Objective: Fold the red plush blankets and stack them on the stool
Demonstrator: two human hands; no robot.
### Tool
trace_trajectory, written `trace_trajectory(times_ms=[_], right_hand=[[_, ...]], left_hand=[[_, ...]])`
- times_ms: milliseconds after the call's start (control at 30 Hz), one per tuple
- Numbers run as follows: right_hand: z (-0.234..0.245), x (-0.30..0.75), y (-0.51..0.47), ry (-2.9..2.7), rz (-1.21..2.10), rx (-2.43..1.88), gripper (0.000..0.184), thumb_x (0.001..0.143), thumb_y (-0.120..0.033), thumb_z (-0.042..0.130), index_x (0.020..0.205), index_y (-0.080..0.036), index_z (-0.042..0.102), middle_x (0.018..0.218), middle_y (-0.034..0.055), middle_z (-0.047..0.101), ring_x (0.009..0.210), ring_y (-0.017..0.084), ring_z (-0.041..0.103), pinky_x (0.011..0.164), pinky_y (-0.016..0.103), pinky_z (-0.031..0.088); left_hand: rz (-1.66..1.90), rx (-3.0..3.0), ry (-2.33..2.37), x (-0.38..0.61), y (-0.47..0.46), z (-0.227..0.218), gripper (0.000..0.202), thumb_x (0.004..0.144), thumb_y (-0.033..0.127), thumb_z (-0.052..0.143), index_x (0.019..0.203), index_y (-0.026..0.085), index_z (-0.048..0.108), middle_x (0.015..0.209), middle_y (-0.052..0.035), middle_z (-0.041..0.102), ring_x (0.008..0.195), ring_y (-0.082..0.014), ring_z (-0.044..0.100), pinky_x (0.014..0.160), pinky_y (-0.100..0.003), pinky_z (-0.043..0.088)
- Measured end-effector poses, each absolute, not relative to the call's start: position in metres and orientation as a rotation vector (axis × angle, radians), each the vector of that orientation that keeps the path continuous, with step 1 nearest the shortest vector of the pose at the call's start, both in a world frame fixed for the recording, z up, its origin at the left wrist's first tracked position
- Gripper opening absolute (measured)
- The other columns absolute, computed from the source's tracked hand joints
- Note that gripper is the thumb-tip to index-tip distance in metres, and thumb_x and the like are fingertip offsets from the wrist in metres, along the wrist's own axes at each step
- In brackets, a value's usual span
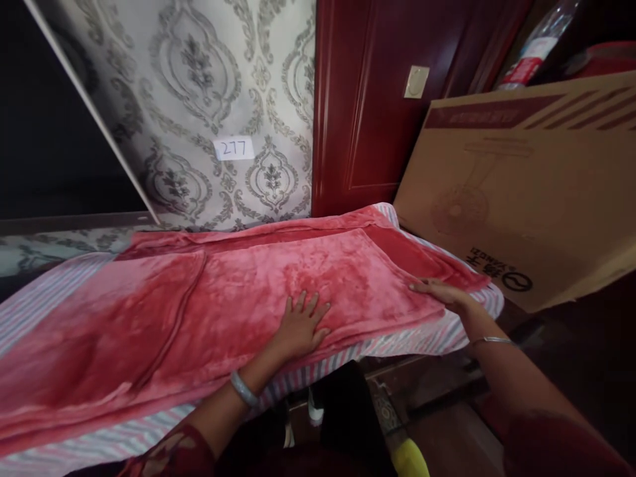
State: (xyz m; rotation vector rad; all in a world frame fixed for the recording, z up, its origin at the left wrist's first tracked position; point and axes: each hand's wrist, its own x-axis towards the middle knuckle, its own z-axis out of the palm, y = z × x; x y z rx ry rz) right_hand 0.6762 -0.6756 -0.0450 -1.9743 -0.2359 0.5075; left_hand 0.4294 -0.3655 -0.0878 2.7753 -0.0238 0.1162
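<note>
A plush pink-red blanket lies in folded layers along a narrow surface, with a darker red layer showing at the back and right. My left hand rests flat on it near the front edge, fingers spread. At the blanket's right end, my right hand has its fingers closed on the edge of the upper layer; the thumb's grip is partly hidden. Beneath the blanket, a striped cloth in white, pink and grey shows along the front and at both ends.
A large cardboard box leans at the right, with a plastic bottle behind its top. Patterned wallpaper bearing a "277" label and a dark red panel stand behind. A dark screen is at the left.
</note>
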Motion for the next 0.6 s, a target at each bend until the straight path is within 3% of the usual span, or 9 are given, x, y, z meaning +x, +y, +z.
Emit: trace_trajectory(times_ms=[267, 333, 433, 533, 600], right_hand=[[0.010, 0.650, -0.607, -0.143, 0.522, -1.737, 0.010, 0.084, -0.026, 0.058, 0.075, -0.021, 0.060, 0.073, 0.0077, 0.070, 0.070, 0.022, 0.069, 0.066, 0.031, 0.060], [0.031, 0.638, -0.570, -0.256, 0.523, -1.691, 0.004, 0.081, -0.022, 0.060, 0.081, -0.019, 0.063, 0.075, 0.0068, 0.070, 0.069, 0.021, 0.069, 0.066, 0.031, 0.059], [0.053, 0.606, -0.506, -0.524, 0.509, -1.640, 0.020, 0.078, -0.019, 0.064, 0.096, -0.016, 0.068, 0.087, 0.0059, 0.074, 0.078, 0.020, 0.070, 0.077, 0.030, 0.058], [0.050, 0.562, -0.446, -0.904, 0.500, -1.690, 0.041, 0.076, -0.018, 0.064, 0.116, -0.013, 0.070, 0.108, 0.0050, 0.075, 0.104, 0.022, 0.068, 0.097, 0.032, 0.052], [0.032, 0.532, -0.417, -1.185, 0.470, -1.755, 0.051, 0.076, -0.015, 0.062, 0.127, -0.014, 0.067, 0.121, 0.0038, 0.072, 0.115, 0.024, 0.065, 0.101, 0.033, 0.051]], left_hand=[[0.169, 2.454, 0.007, 0.434, -0.357, -0.087, 0.069, 0.087, 0.052, 0.063, 0.150, 0.029, 0.050, 0.164, -0.0113, 0.034, 0.155, -0.0377, 0.018, 0.123, -0.064, 0.000], [0.234, 2.140, 0.088, 0.438, -0.345, -0.084, 0.067, 0.086, 0.054, 0.064, 0.147, 0.027, 0.053, 0.162, -0.0118, 0.039, 0.153, -0.0338, 0.026, 0.126, -0.057, 0.009], [0.313, 1.518, 0.275, 0.437, -0.315, -0.071, 0.062, 0.088, 0.054, 0.062, 0.141, 0.023, 0.055, 0.155, -0.0150, 0.048, 0.140, -0.0306, 0.049, 0.119, -0.049, 0.035], [0.324, 1.087, 0.417, 0.426, -0.275, -0.055, 0.049, 0.089, 0.045, 0.063, 0.131, 0.021, 0.056, 0.135, -0.0151, 0.063, 0.108, -0.0252, 0.070, 0.101, -0.047, 0.052], [0.343, 0.980, 0.466, 0.415, -0.252, -0.049, 0.034, 0.090, 0.038, 0.061, 0.119, 0.019, 0.059, 0.109, -0.0101, 0.071, 0.086, -0.0206, 0.072, 0.090, -0.042, 0.057]])
